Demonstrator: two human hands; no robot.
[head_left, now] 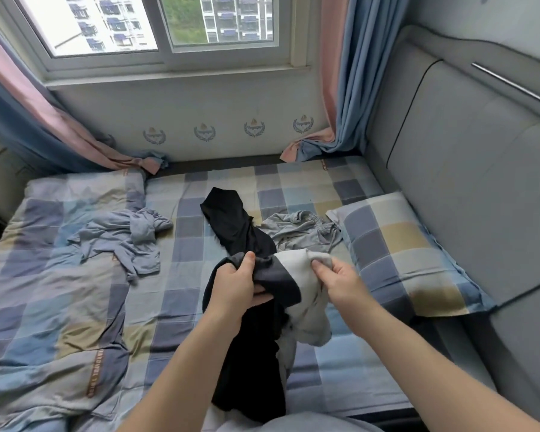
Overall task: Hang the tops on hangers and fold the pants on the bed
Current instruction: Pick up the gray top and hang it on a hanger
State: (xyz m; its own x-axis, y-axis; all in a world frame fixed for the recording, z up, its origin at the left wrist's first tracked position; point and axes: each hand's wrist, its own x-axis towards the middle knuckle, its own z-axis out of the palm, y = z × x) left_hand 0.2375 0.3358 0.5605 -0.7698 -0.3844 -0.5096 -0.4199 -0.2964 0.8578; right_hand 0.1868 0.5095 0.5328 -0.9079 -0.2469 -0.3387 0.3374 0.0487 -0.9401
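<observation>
A black, grey and white garment (281, 285) hangs lifted above the checked bed (181, 244), its black part drooping toward me. My left hand (236, 288) grips its dark edge, thumb on top. My right hand (334, 279) pinches the white part at the other side. Behind it a black garment (231, 219) lies stretched on the sheet. A grey piece with an elastic waistband (303, 232) lies crumpled beside the pillow. A blue-grey garment (128, 238) lies bunched to the left. No hanger is in view.
A checked pillow (402, 254) lies at the right against the grey padded headboard (468, 169). A rumpled checked quilt (50, 275) covers the bed's left side. Pink and blue curtains (340, 98) hang beside the window, their ends resting on the bed's far edge.
</observation>
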